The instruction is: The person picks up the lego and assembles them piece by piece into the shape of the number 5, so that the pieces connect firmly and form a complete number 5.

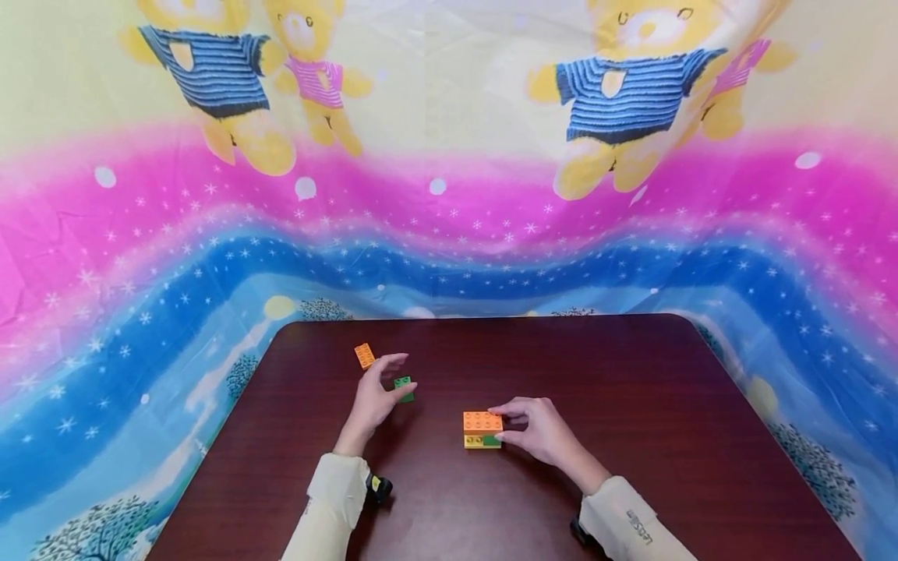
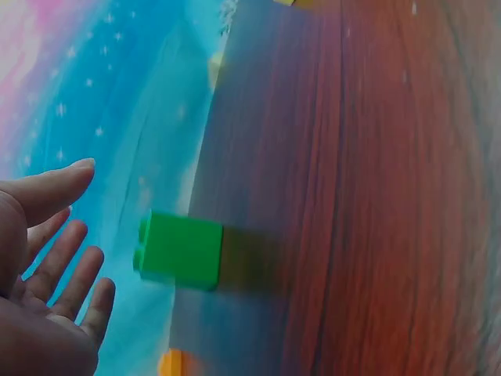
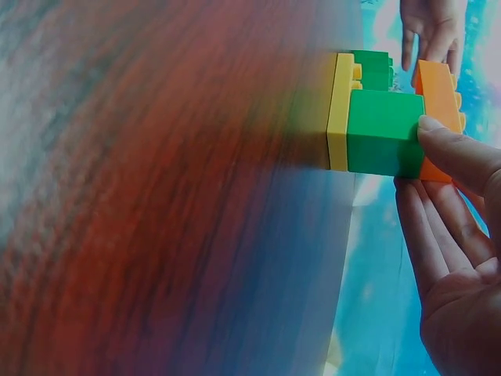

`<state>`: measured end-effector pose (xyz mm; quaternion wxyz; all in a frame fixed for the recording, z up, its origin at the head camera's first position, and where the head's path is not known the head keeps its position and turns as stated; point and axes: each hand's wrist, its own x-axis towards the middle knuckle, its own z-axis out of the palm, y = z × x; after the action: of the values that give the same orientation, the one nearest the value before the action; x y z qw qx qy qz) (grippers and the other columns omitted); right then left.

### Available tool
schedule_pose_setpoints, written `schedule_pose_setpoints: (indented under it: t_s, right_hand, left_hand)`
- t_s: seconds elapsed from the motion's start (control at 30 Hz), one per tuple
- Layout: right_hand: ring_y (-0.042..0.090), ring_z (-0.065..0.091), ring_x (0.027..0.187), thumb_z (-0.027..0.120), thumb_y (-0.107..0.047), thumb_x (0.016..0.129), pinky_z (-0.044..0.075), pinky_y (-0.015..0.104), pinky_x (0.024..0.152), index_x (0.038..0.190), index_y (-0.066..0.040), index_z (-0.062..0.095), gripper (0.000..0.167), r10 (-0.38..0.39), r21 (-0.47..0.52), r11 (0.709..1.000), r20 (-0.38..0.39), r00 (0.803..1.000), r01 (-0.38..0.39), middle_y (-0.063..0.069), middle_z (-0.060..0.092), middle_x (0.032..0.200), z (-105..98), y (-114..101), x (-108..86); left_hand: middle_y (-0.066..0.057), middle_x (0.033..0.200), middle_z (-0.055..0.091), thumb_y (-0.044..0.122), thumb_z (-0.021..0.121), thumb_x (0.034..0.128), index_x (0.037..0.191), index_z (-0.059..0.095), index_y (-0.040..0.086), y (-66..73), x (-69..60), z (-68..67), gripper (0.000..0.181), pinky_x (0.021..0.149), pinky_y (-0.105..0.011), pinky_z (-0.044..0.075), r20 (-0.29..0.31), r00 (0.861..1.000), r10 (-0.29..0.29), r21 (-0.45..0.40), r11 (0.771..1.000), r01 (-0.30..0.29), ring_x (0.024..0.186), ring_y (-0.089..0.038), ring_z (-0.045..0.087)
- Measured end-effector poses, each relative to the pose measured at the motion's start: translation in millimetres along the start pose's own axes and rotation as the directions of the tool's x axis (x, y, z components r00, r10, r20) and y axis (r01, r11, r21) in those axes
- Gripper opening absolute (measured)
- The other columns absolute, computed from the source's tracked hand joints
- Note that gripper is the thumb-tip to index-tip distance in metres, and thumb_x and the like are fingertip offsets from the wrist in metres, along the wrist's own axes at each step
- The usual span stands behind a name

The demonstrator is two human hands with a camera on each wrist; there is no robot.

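Note:
A small stack of toy building bricks stands on the table: an orange brick (image 1: 481, 423) on top, a green brick (image 3: 383, 129) below it and a flat yellow brick (image 3: 339, 117) at the bottom. My right hand (image 1: 543, 432) pinches the right end of this stack between thumb and fingers. Farther left, a loose green block (image 2: 184, 251) stands with its studs up. Around it my left hand (image 1: 372, 397) is spread, thumb and fingers apart; in the left wrist view a gap separates them from the block.
Beyond the left hand, a flat orange brick (image 1: 363, 355) lies on the dark wooden table (image 1: 603, 374). A printed cloth (image 1: 435, 218) with bears hangs behind the table's far edge and along its sides.

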<state>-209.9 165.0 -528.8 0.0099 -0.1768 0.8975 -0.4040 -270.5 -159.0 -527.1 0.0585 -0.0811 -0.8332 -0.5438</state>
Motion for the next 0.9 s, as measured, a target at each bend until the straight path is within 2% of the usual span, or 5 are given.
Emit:
schedule_pose_setpoints:
  t_s: [0.17,0.3,0.43,0.67,0.9]
  right_hand:
    - [0.018,0.073,0.101,0.089,-0.013,0.081,0.062,0.034,0.086,0.125,-0.017,0.077,0.045,0.007,0.007,1.0,0.001,1.0,-0.007,-0.001,0.074,0.117,0.6,-0.6,-0.1]
    - [0.018,0.073,0.101,0.089,-0.013,0.081,0.062,0.033,0.086,0.125,-0.017,0.077,0.045,0.003,0.015,1.0,0.001,1.0,-0.003,-0.001,0.074,0.116,1.0,-0.7,-0.4]
    - [0.016,0.073,0.1,0.089,-0.012,0.081,0.062,0.032,0.085,0.124,-0.018,0.077,0.044,-0.011,0.012,1.0,-0.007,1.0,0.011,-0.001,0.074,0.115,0.9,0.4,-0.5]
    - [0.015,0.072,0.099,0.089,-0.013,0.082,0.062,0.031,0.084,0.124,-0.021,0.078,0.044,-0.006,0.016,1.0,-0.005,1.0,0.006,-0.002,0.074,0.115,0.3,1.4,-0.5]
    - [0.015,0.073,0.099,0.089,-0.012,0.081,0.062,0.031,0.084,0.124,-0.019,0.078,0.044,-0.009,0.026,1.0,-0.001,1.0,0.01,-0.001,0.075,0.115,-0.2,0.8,-0.7]
  left_hand:
    - [-0.018,0.147,0.057,0.007,0.081,0.0894,0.144,0.058,0.011,-12.0,0.4,-6.1,0.059,0.111,-0.057,0.043,0.007,0.997,-0.072,-0.01,0.997,0.072,0.134,-0.036,0.053]
    - [-0.019,0.148,0.056,0.006,0.08,0.0898,0.145,0.056,0.008,-21.3,0.5,-7.8,0.06,0.113,-0.057,0.041,0.006,0.993,-0.117,-0.031,0.993,0.117,0.134,-0.036,0.053]
    - [-0.017,0.148,0.057,0.008,0.081,0.0897,0.146,0.056,0.009,-27.8,0.8,-6.2,0.061,0.116,-0.056,0.039,0.031,0.987,-0.157,-0.048,0.986,0.159,0.134,-0.035,0.053]
    - [-0.016,0.14,0.062,0.004,0.081,0.0884,0.142,0.059,0.009,-31.9,0.8,-1.5,0.058,0.113,-0.056,0.042,0.067,0.983,-0.171,-0.012,0.985,0.173,0.129,-0.036,0.056]
    - [-0.013,0.126,0.068,0.003,0.081,0.0876,0.129,0.069,0.014,-32.5,1.8,-1.2,0.045,0.107,-0.053,0.047,0.057,0.984,-0.169,0.044,0.985,0.167,0.121,-0.033,0.061]
